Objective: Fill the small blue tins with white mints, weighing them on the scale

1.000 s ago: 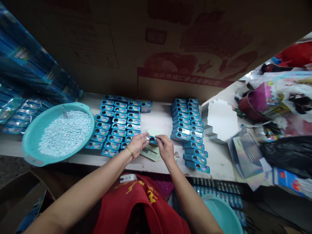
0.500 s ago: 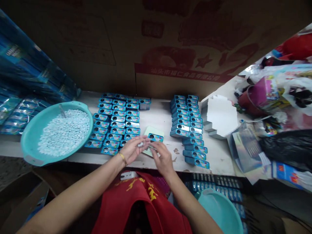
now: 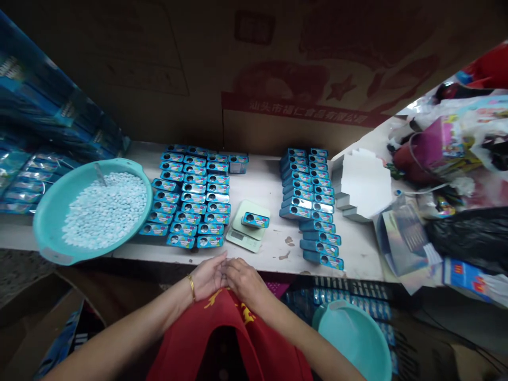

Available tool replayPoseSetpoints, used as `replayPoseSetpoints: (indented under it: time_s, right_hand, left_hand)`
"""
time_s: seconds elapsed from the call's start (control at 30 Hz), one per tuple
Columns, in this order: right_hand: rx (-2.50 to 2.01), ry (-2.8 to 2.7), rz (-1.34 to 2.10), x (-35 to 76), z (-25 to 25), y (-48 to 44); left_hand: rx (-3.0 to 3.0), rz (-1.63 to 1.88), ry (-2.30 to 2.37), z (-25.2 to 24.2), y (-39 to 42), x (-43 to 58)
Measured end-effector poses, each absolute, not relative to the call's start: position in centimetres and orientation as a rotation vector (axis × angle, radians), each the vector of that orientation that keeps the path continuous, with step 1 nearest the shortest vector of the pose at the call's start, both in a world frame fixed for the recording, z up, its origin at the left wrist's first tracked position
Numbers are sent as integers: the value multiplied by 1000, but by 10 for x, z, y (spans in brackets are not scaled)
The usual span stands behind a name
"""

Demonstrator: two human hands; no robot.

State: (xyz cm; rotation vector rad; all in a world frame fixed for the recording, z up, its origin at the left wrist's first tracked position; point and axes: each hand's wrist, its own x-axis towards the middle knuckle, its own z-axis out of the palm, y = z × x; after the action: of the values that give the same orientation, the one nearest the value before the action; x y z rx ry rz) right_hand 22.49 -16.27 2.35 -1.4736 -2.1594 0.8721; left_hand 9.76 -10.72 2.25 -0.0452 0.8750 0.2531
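Head camera: bare hands pausing at a desk beside a tin on a scale

The left hand (image 3: 207,276) and right hand (image 3: 245,280) are resting together at the desk (image 3: 278,239)'s front edge, both grips relaxed and showing nothing held. The blue tin (image 3: 255,219) is sitting on the pale green plate of a digital scale (image 3: 238,239), just ahead of the hands. Rows of matching tins (image 3: 190,198) are lining the desk on both sides of the scale.

A careless reach is the main risk: a knock could be sliding the tin off the plate, while a bump to the teal basin (image 3: 43,233) of pale blue candies (image 3: 105,211), which appears to jut past the desk's edge, could be spilling them. A printed cardboard carton (image 3: 301,114) is rising behind the desk, and a black plastic bag (image 3: 468,233) is lying among packaging on the right.
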Motion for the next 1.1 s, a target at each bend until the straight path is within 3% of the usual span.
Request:
replayPoseSetpoints:
  time_s: [0.2, 0.37, 0.53, 0.7, 1.1]
  right_hand:
    - [-1450, -2099, 913, 221, 23, -162]
    - [-1443, -1723, 1001, 234, 34, -148]
    - [-1594, -1408, 725, 264, 38, -107]
    - [-1636, -1496, 561, 284, 24, -77]
    - [-1871, -1268, 460, 322, 9, -149]
  left_hand:
    - [-64, 258, 809, 20, -108, 95]
    - [-89, 382, 832, 23, -102, 102]
    - [0, 425, 870, 27, -85, 110]
    - [27, 442, 933, 27, -82, 107]
    - [131, 421, 1044, 25, -102, 67]
